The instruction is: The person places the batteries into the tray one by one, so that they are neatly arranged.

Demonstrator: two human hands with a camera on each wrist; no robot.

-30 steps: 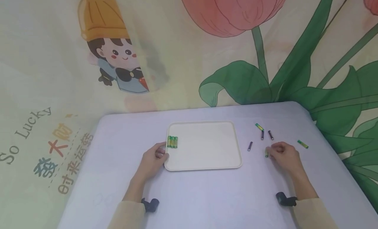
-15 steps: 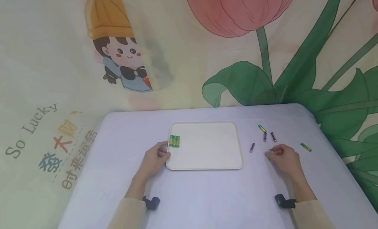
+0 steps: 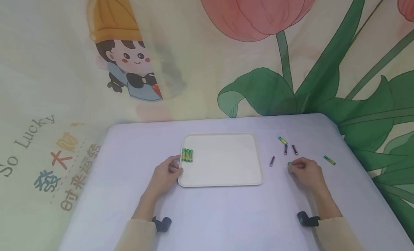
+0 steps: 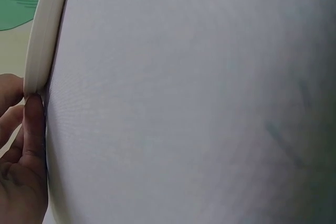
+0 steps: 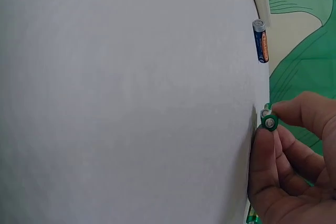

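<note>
While the left hand [image 3: 166, 174] grips the tray [image 3: 223, 172] at its left rim, the right hand [image 3: 305, 170] pinches 1 green battery [image 3: 289, 164] near the surface's [image 3: 226, 215] right edge.

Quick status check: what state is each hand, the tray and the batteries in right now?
Left hand: grips the cream plastic tray's left edge.
Right hand: pinches a green battery just above the table.
Cream plastic tray: flat on the table, holds three green batteries side by side.
Three dark batteries: loose on the table.
Two other green batteries: loose on the table.
</note>
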